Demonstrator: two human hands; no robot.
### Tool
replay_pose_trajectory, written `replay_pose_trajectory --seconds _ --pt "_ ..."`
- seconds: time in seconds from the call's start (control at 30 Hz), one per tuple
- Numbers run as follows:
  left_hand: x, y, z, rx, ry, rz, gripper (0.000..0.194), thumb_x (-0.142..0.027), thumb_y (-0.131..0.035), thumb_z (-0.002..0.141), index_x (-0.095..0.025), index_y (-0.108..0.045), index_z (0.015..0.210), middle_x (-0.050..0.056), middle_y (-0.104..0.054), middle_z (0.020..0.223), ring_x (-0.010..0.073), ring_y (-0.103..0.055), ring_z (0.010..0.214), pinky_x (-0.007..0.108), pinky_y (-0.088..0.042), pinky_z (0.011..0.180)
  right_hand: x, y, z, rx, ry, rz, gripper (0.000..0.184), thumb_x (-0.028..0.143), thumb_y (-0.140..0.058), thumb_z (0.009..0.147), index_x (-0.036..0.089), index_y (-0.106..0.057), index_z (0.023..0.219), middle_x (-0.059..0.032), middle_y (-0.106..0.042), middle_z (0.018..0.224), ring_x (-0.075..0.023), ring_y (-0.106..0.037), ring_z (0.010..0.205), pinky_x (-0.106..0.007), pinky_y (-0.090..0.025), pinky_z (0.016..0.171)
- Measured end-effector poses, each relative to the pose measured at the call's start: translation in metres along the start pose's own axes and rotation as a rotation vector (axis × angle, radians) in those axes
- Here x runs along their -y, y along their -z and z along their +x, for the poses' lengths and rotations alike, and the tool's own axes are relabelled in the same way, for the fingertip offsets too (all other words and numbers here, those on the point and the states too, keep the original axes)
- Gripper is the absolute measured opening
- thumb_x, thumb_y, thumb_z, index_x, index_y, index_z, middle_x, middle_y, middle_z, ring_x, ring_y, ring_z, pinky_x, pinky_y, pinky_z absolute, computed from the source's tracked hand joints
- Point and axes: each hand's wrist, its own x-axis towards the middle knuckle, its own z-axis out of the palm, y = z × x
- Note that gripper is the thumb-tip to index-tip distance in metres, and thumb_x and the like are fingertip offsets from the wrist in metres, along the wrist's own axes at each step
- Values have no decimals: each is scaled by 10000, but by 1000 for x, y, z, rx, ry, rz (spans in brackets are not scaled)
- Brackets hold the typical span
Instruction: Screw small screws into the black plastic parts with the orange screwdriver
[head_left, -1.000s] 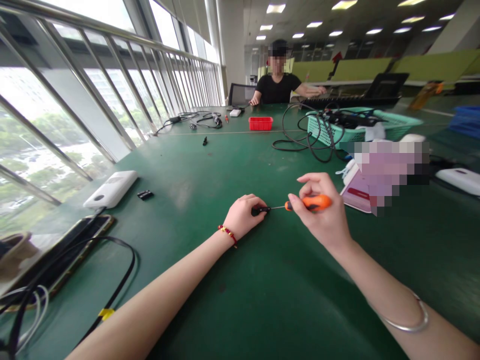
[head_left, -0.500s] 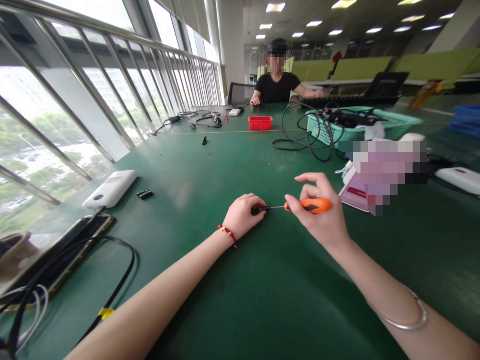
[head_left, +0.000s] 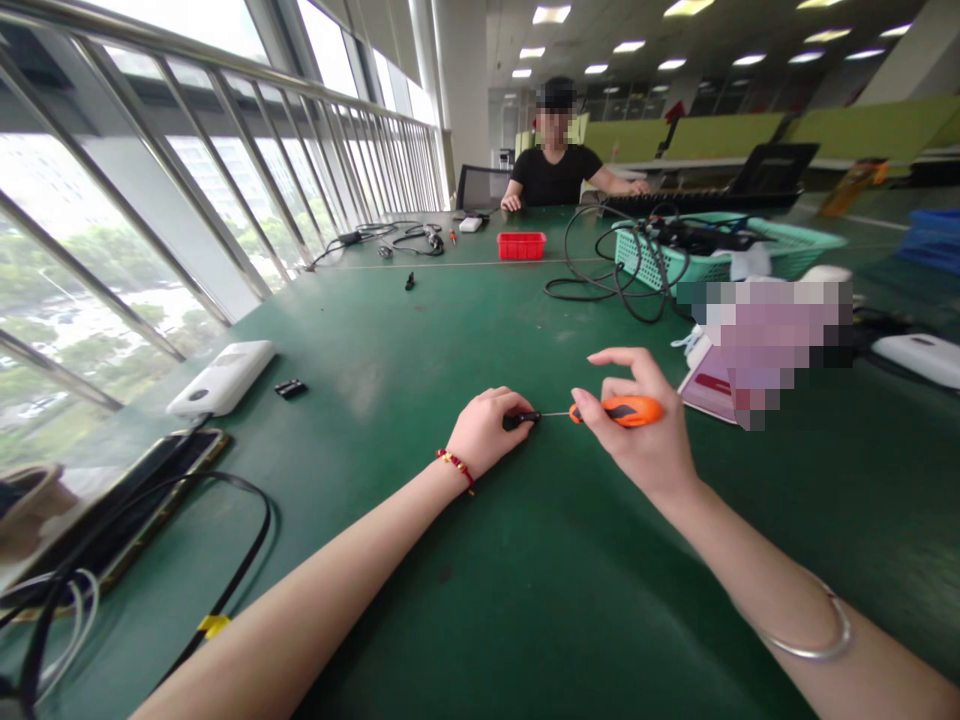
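My left hand (head_left: 491, 425) rests on the green table (head_left: 420, 560), its fingers closed round a small black part (head_left: 519, 419) that they partly hide. In my right hand (head_left: 649, 435) is a screwdriver (head_left: 630, 411) with an orange and black handle, held between thumb and fingers with the index finger raised. The screwdriver lies level, and its thin metal shaft points left and meets the end of the black part. What kind of part it is I cannot make out.
On the left are a white power bank (head_left: 223, 377), a small black piece (head_left: 291, 388), a phone (head_left: 127, 510) and black cables. Farther off stand a red bin (head_left: 521, 246) and a green basket (head_left: 652, 262) with cables. A person (head_left: 556, 175) sits opposite.
Hardly anything differs. My right hand's fingers have shifted very slightly on the screwdriver; my left hand and the black part stay in place.
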Motion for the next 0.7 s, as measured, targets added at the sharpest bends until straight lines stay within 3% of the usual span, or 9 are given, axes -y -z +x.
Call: replay_pose_trajectory --seconds 0.07,0.13,0.37,0.43,0.57,0.7 --pt "0 0 0 1 6 -1 125 -172 -576 750 -183 -662 839 20 -632 806 152 -585 771 271 -484 732 2 0 -1 44 13 4 192 339 -595 773 212 -540 904 102 -375 438 -86 -360 390 -233 -350 478" --pt "0 0 0 -1 16 -4 124 -172 -574 750 -185 -662 837 18 -631 801 148 -586 758 266 -484 719 3 0 -3 52 54 23 190 305 -590 775 212 -543 934 94 -406 468 -87 -387 408 -230 -364 490" --pt "1 0 0 -5 10 -14 122 -171 -579 746 -186 -662 834 13 -628 798 145 -585 758 263 -483 721 -4 -5 -2 -62 75 59 406 279 -630 716 215 -442 1070 18 -551 761 -134 -550 626 -270 -457 619" --pt "1 0 0 -3 9 -13 124 -172 -578 747 -184 -664 836 16 -627 798 146 -585 758 264 -484 720 -3 -5 -1 -59 23 50 418 330 -646 715 216 -429 1054 55 -508 658 -125 -523 559 -255 -434 571" --pt "1 -1 0 -1 9 -16 130 -161 -577 740 -185 -663 836 17 -627 802 144 -589 757 262 -488 721 1 -3 -2 11 -16 33 236 354 -616 759 216 -492 904 115 -354 450 -81 -358 384 -223 -338 464" --pt "1 -2 0 -8 10 -31 154 -129 -579 706 -181 -659 827 14 -626 799 145 -590 753 262 -492 723 0 -4 -4 -12 50 66 190 287 -604 761 218 -501 905 91 -416 517 -87 -425 431 -230 -385 505"
